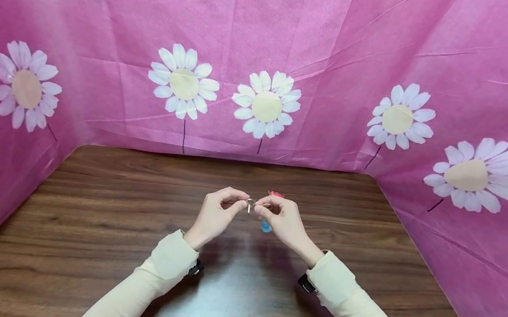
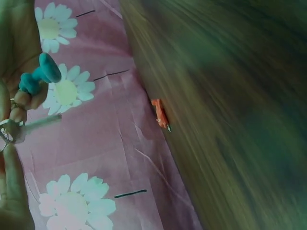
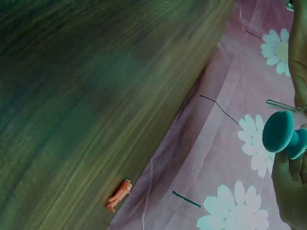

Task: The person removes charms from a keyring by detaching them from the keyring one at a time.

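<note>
Over the middle of the table, my left hand and my right hand meet with their fingertips close together. Thumb and finger of the left pinch one side of a metal key ring. The right pinches the opposite side. A key hangs from the ring, between the hands. Below the right fingers dangles a teal knobbed charm, with tan beads above it in the left wrist view. The exact joint at the ring is hidden by the fingertips.
Beyond the right hand, a small red-orange trinket with a metal end lies on the wood-grain table. Pink cloth printed with white daisies stands along the table's back and both sides.
</note>
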The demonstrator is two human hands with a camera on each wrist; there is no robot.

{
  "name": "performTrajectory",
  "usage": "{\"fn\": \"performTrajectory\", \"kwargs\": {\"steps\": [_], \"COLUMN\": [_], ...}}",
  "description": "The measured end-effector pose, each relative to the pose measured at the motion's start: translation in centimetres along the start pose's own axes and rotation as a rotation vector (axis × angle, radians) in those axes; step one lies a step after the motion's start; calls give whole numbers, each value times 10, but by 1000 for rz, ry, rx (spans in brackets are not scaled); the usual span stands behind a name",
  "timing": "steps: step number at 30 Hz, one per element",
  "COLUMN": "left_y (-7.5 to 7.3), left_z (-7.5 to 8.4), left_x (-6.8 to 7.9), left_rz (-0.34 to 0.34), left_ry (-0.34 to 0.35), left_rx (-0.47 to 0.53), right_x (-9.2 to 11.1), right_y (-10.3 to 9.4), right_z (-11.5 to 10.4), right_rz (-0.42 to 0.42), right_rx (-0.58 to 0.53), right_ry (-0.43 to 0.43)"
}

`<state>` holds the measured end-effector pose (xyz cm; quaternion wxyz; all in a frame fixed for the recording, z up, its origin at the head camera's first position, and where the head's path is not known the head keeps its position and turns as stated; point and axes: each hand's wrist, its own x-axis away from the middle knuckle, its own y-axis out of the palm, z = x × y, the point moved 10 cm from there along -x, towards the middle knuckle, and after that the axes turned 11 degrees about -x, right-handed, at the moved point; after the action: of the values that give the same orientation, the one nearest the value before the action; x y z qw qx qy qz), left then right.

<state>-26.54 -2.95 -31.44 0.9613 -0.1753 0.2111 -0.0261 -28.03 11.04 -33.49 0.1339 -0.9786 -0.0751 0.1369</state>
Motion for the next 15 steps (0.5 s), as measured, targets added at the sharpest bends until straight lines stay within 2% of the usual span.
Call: {"fn": "performTrajectory", "kwargs": {"steps": [4, 7, 12, 15], "left_y": [9, 13, 15, 16], "left_z": [-14, -22, -21, -17], "left_x": [-3, -4, -5, -5], "left_rz": [-27, -45, -65, -73], "left_ry": [34, 46, 111, 158], "left_rx": [-60, -99, -161, -219], "right_x": [1, 2, 4, 5], "right_y": [-3, -1, 4, 7], "right_z": [-4, -4, -4, -8], "right_rz": [18, 0, -45, -61], "right_rx": [74, 132, 187, 219], "right_ry": [-32, -48, -76, -122]}}
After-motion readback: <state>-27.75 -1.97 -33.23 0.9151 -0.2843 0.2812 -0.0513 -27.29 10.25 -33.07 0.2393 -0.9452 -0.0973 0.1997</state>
